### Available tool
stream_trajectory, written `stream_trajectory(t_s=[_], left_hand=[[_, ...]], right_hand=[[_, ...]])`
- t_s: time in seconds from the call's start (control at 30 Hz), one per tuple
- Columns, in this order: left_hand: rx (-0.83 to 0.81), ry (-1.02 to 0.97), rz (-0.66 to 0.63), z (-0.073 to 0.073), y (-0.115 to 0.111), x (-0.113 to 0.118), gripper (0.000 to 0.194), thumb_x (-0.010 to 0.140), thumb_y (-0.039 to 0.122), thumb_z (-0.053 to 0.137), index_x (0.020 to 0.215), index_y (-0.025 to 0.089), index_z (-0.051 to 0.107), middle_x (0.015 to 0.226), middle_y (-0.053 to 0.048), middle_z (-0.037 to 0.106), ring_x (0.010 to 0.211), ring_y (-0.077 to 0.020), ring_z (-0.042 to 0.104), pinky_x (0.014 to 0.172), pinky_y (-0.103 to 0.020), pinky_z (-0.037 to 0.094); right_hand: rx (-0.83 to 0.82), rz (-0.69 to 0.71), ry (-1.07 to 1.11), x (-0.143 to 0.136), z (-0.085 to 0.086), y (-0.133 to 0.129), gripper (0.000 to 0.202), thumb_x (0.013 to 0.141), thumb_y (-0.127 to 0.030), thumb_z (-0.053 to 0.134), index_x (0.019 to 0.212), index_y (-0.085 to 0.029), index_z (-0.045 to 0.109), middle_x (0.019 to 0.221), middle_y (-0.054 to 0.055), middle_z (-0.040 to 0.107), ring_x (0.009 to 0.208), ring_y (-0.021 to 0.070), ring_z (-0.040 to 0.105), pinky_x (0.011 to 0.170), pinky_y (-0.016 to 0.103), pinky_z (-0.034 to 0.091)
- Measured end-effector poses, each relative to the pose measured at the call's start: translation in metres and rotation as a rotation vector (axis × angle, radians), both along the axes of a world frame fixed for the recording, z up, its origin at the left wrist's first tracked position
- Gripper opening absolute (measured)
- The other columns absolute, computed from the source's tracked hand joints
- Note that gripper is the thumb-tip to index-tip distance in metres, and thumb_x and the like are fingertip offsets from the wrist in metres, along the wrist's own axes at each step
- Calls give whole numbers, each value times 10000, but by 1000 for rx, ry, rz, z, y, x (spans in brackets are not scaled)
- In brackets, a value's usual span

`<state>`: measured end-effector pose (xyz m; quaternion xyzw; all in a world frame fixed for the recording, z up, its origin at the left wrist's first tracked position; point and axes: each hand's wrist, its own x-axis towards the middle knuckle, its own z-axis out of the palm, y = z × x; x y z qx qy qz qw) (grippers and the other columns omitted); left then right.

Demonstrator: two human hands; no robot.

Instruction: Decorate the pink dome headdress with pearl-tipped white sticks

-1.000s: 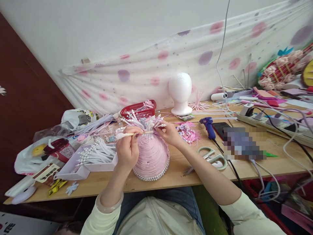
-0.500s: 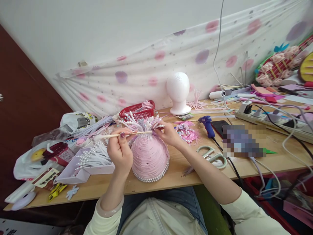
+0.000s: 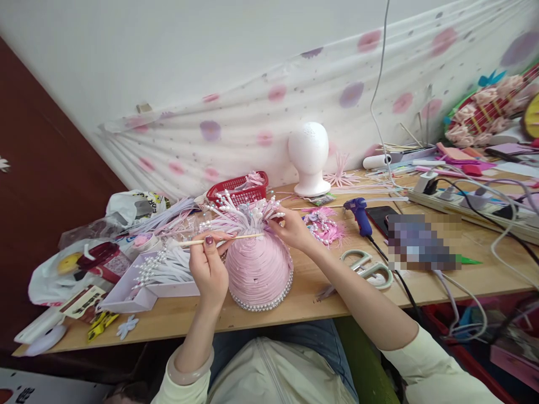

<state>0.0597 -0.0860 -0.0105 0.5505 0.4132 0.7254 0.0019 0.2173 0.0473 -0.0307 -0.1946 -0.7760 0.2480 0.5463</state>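
A pink yarn-wrapped dome [image 3: 259,269], edged with silver beads at the bottom, stands on the table in front of me. From its top spreads a tuft of pale pearl-tipped stems [image 3: 240,212]. My left hand [image 3: 208,272], to the left of the dome, is closed around a thin wooden stick [image 3: 242,236]. The stick lies level, its right end at the base of the tuft. My right hand [image 3: 292,229] pinches the pearl-tipped stems on the tuft's right side; its fingertips are partly hidden among them.
Left of the dome is a white box [image 3: 130,300] of pearl-tipped stems. Behind stand a red basket [image 3: 242,195] and a white foam head [image 3: 309,157]. To the right lie a blue glue gun [image 3: 359,216], scissors [image 3: 366,269], a phone [image 3: 381,219] and a corded power strip [image 3: 475,207].
My left hand and the stick have dropped slightly, and the stick's right end has drawn a little left. The right hand still pinches at the tuft. The view has shifted slightly.
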Motion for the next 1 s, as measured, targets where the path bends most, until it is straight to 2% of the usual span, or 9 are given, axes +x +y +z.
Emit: stream_trajectory(t_s=[0.2, 0.4, 0.63, 0.8, 1.0], left_hand=[[96, -130, 49, -25, -8, 11, 199, 970, 369, 459, 892, 191, 499, 858, -30, 614, 768, -151, 676, 696, -341, 607], [133, -157, 68, -37, -9, 18, 171, 979, 343, 434, 906, 197, 485, 892, -50, 631, 751, -144, 674, 685, -326, 601], [95, -107, 115, -36, -8, 16, 194, 987, 373, 398, 918, 202, 459, 880, -44, 610, 750, -144, 677, 699, -339, 612], [105, -160, 88, -28, -9, 21, 196, 974, 371, 436, 903, 194, 482, 892, -56, 624, 799, -164, 680, 697, -343, 613], [98, -218, 91, -29, -12, 22, 209, 972, 389, 440, 904, 195, 479, 892, -47, 628, 747, -143, 674, 682, -328, 608]], right_hand=[[11, -11, -15, 1, 1, -1, 157, 790, -137, 532, 858, -181, 667, 825, 50, 726, 713, 181, 663, 691, 289, 504], [-2, -18, -23, 2, -2, 0, 151, 802, -140, 542, 865, -195, 669, 835, 45, 727, 725, 182, 664, 707, 302, 512], [-10, -36, -26, 2, -5, 2, 123, 788, -149, 558, 846, -194, 658, 812, 43, 730, 700, 182, 665, 677, 299, 509], [5, -49, -46, 4, -2, -2, 159, 797, -142, 547, 889, -198, 664, 851, 44, 733, 727, 182, 669, 688, 296, 513], [-6, -46, -40, 4, -1, -3, 143, 798, -152, 559, 881, -200, 665, 846, 45, 733, 732, 187, 667, 703, 305, 520]])
